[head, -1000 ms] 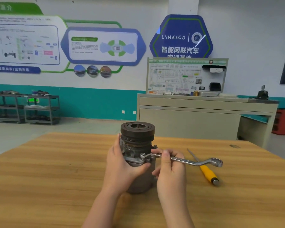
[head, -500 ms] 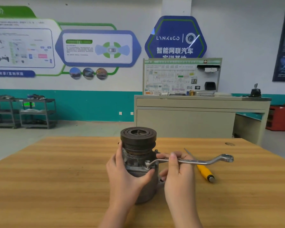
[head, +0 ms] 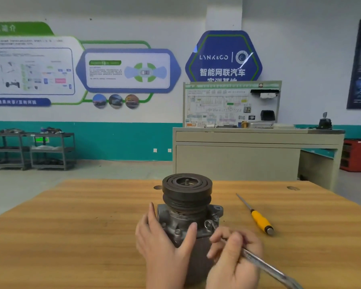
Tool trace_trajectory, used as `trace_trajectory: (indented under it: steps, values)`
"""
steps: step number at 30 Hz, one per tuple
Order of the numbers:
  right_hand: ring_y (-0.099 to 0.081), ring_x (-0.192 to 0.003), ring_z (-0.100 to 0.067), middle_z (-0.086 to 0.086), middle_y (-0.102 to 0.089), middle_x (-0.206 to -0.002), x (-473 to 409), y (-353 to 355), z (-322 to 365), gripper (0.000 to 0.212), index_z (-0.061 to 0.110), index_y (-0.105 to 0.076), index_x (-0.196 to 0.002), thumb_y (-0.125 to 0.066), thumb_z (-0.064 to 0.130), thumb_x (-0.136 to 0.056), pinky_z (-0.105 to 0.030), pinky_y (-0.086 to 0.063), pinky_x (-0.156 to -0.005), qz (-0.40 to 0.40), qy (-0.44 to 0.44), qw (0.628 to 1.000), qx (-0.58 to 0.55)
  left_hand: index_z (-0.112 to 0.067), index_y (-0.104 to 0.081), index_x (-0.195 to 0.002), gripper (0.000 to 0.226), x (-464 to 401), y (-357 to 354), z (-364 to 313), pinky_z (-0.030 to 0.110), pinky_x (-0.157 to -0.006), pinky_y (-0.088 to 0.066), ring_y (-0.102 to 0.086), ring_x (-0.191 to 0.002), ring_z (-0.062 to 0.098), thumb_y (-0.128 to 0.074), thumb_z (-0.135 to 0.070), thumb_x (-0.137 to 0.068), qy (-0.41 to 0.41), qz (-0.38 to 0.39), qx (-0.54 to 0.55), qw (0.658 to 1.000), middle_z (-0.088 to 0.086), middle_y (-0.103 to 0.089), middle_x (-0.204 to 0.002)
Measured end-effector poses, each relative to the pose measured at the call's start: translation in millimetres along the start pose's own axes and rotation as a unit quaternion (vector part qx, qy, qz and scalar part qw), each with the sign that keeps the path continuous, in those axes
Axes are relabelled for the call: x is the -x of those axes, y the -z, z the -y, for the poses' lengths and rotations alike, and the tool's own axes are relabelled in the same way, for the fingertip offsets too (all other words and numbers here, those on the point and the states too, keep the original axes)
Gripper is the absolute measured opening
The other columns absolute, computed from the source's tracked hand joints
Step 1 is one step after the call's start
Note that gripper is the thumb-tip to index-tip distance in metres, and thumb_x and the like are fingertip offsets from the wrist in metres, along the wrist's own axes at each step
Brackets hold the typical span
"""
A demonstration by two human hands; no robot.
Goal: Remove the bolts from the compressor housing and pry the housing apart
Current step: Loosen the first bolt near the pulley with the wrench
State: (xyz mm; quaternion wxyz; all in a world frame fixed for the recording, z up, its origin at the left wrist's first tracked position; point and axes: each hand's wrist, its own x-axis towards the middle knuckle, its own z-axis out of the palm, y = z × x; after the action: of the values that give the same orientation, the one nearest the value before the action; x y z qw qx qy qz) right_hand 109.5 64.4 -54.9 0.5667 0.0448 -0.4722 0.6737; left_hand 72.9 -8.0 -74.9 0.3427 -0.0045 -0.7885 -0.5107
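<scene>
A grey compressor [head: 186, 217] with a dark grooved pulley on top stands upright on the wooden table [head: 71, 236]. My left hand [head: 165, 245] wraps around its housing from the left, thumb across the front. My right hand [head: 233, 259] grips a steel ring wrench [head: 265, 265]. The wrench's ring end sits on a bolt [head: 209, 224] at the housing's front right flange, and its shaft slants down toward me to the lower right. Another bolt head [head: 177, 232] shows on the front flange beside my left thumb.
A yellow-handled screwdriver [head: 256, 215] lies on the table to the right of the compressor. Beyond the table stand a beige workbench [head: 248, 155] with a display board, grey shelving carts [head: 31, 151] at the left and a red cabinet [head: 358, 155] at the right.
The wrench handle has swung from pointing right toward me, now slanting to the lower right. My right hand followed it. The view has come closer to the compressor.
</scene>
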Motion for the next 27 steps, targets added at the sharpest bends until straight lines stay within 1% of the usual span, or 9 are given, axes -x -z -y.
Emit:
trace_trajectory:
  steps: [3, 6, 9, 12, 14, 16, 17, 22, 27]
  values:
    - [-0.036, -0.027, -0.009, -0.002, -0.058, -0.051, -26.8, 8.2, -3.8, 0.02, 0.022, -0.044, -0.086, -0.035, 0.017, -0.104, -0.012, -0.026, -0.033, -0.086, -0.15, 0.982, -0.08, -0.025, -0.026, -0.152, 0.111, -5.3, 1.5, 14.6, 0.03, -0.109, -0.027, -0.031, -0.138, 0.018, -0.056, -0.073, -0.057, -0.015, 0.025, 0.077, 0.997, -0.011, -0.033, -0.139]
    - [-0.04, -0.032, -0.011, -0.01, -0.053, -0.059, -59.8, 16.8, -10.4, 0.024, 0.015, -0.043, -0.083, -0.035, 0.009, -0.105, -0.017, -0.03, -0.033, -0.065, -0.292, 0.944, -0.142, -0.029, -0.031, -0.15, 0.105, -2.9, -1.9, 18.8, 0.03, -0.103, -0.033, -0.04, -0.126, 0.014, -0.058, -0.07, -0.058, -0.019, 0.014, 0.109, 0.994, -0.029, -0.033, -0.121]
    - [-0.057, -0.045, -0.017, -0.016, -0.058, -0.07, -73.5, 18.9, -11.5, 0.018, 0.012, -0.047, -0.091, -0.036, 0.014, -0.105, -0.022, -0.048, -0.043, -0.011, -0.342, 0.916, -0.209, -0.021, -0.038, -0.148, 0.1, -2.7, -5.4, 19.6, 0.035, -0.106, -0.035, -0.042, -0.122, 0.019, -0.057, -0.066, -0.061, -0.023, -0.003, 0.112, 0.993, -0.011, -0.039, -0.118]
    - [-0.067, -0.057, -0.023, -0.014, -0.067, -0.07, -68.4, 23.1, -9.8, 0.021, 0.009, -0.051, -0.098, -0.034, 0.019, -0.105, -0.028, -0.055, -0.052, 0.049, -0.287, 0.931, -0.221, -0.013, -0.043, -0.145, 0.095, -7.5, -4.4, 23.2, 0.035, -0.109, -0.036, -0.043, -0.122, 0.018, -0.055, -0.063, -0.065, -0.033, 0.005, 0.13, 0.991, -0.001, -0.039, -0.122]
    - [-0.068, -0.06, -0.023, -0.009, -0.07, -0.073, -60.2, 26.1, -6.9, 0.022, 0.015, -0.055, -0.096, -0.035, 0.02, -0.104, -0.028, -0.055, -0.054, 0.092, -0.221, 0.954, -0.181, -0.013, -0.046, -0.141, 0.088, -12.5, -1.4, 25.9, 0.021, -0.105, -0.036, -0.044, -0.117, 0.006, -0.055, -0.062, -0.068, -0.042, 0.022, 0.152, 0.987, -0.003, -0.04, -0.12]
    - [-0.069, -0.062, -0.023, -0.008, -0.07, -0.078, -53.0, 26.3, -2.6, 0.028, 0.03, -0.063, -0.086, -0.038, 0.026, -0.099, -0.028, -0.055, -0.056, 0.13, -0.164, 0.968, -0.139, -0.02, -0.048, -0.134, 0.076, -17.2, 1.1, 28.4, 0.003, -0.093, -0.033, -0.043, -0.112, -0.01, -0.054, -0.061, -0.07, -0.055, 0.031, 0.169, 0.984, -0.005, -0.04, -0.117]
    - [-0.069, -0.064, -0.023, -0.008, -0.07, -0.08, -50.3, 26.3, 0.3, 0.029, 0.036, -0.065, -0.081, -0.04, 0.029, -0.095, -0.028, -0.056, -0.058, 0.147, -0.142, 0.971, -0.122, -0.023, -0.046, -0.132, 0.072, -18.4, 1.1, 29.7, -0.002, -0.09, -0.031, -0.042, -0.111, -0.014, -0.054, -0.061, -0.071, -0.059, 0.033, 0.173, 0.983, -0.005, -0.04, -0.118]
    - [-0.072, -0.074, -0.025, -0.008, -0.071, -0.091, -45.9, 29.6, 7.9, 0.02, 0.038, -0.061, -0.085, -0.043, 0.034, -0.093, -0.026, -0.057, -0.064, 0.19, -0.073, 0.978, -0.043, -0.027, -0.036, -0.136, 0.074, -14.5, -1.8, 36.8, -0.006, -0.091, -0.025, -0.034, -0.116, -0.024, -0.055, -0.061, -0.073, -0.068, 0.021, 0.176, 0.982, -0.005, -0.035, -0.126]
    - [-0.072, -0.079, -0.011, 0.009, -0.071, -0.093, -42.7, 28.1, 10.4, 0.02, 0.034, -0.057, -0.089, -0.039, 0.036, -0.097, -0.029, -0.058, -0.069, 0.254, 0.015, 0.963, 0.092, -0.018, -0.04, -0.125, 0.073, -17.0, -1.1, 37.8, -0.005, -0.091, -0.026, -0.035, -0.111, -0.023, -0.061, -0.057, -0.067, -0.091, -0.007, 0.152, 0.984, 0.006, -0.038, -0.121]
